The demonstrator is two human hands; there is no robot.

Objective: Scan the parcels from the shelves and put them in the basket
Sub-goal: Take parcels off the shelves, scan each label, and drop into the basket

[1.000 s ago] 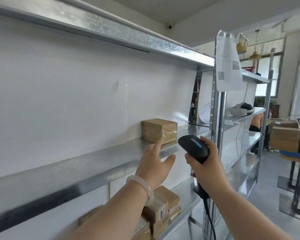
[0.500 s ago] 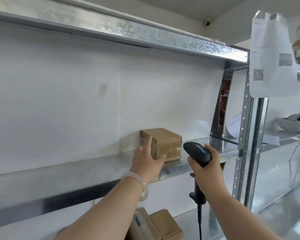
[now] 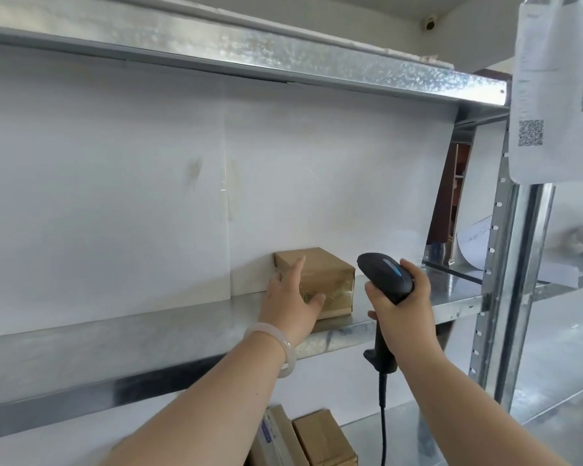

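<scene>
At the shelf's [image 3: 148,331] back edge, right of middle, sits the box [image 3: 323,277]; our left grip [image 3: 290,304] spreads open at it, our right grip [image 3: 406,307] clasps the scanner [image 3: 384,274]. Next we should close on it, then scan.

A galvanised metal shelf [image 3: 148,334] is carrying one brown taped parcel [image 3: 330,277] toward 5 o'clock. At 6 o'clock, a lower shelf [image 3: 401,432] is holding a plain parcel [image 3: 323,438] touching a labelled parcel [image 3: 276,442].

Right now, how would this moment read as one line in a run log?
step: pick box | left hand: open, at box on shelf | right hand: grips scanner | basket: not in view
</scene>
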